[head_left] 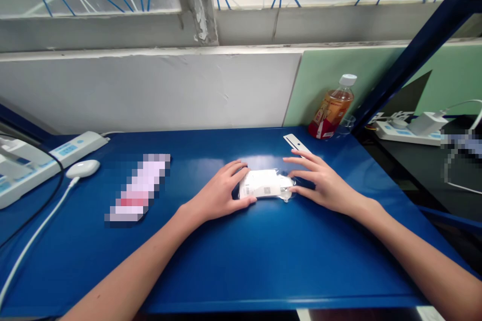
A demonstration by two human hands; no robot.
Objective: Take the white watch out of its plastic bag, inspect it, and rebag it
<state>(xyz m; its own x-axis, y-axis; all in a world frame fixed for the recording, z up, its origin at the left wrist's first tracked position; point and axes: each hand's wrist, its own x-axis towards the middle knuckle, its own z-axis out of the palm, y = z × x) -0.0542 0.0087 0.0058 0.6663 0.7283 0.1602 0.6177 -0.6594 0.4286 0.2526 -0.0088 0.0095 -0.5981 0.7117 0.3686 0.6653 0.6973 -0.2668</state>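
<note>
A small white package in clear plastic wrap (pixel 260 183) lies on the blue tabletop, with printed marks and a square code on its face. My left hand (pixel 223 188) grips its left end, thumb along the near edge and fingers over the far edge. At the other end, my right hand (pixel 324 180) is spread open, its fingertips close to the crinkled plastic; whether they touch it I cannot tell. Just beyond those fingers lies a flat white strip (pixel 295 143) with a dark line and a dot, partly covered by the hand.
A bottle with a red and orange label (pixel 332 109) stands at the back right beside a clear cup (pixel 345 125). To the left are a pixelated flat object (pixel 139 188), a white charging puck (pixel 83 168) and a power strip (pixel 81 146). A blue post (pixel 406 50) slants at the right.
</note>
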